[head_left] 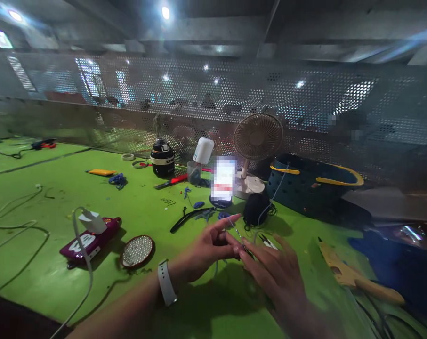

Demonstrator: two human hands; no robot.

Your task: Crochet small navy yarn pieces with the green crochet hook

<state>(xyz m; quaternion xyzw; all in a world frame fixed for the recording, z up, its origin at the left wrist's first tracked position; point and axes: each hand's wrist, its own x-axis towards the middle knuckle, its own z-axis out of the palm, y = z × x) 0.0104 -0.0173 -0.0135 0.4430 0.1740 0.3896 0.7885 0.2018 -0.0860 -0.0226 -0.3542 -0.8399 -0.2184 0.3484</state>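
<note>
My left hand (211,242) pinches a pale blue-grey yarn (264,207) with the thumb and fingers, its index finger stretched out. The strand runs up to the rim of the dark basket. My right hand (278,266) meets it fingertip to fingertip, closed on a thin metal crochet hook (238,232) whose shaft shows beside the left index finger. Any stitched piece between the fingertips is mostly hidden. Just beyond the hands lies a dark ball of yarn (254,210). A phone (223,181) with a lit screen stands upright behind them.
A fan (257,136) and a dark basket (301,188) with yellow handles stand at the back. A purple power strip (107,230) and a round studded disc (138,251) lie left. A black jug (163,160) stands behind. A yellow-handled tool (358,280) lies right.
</note>
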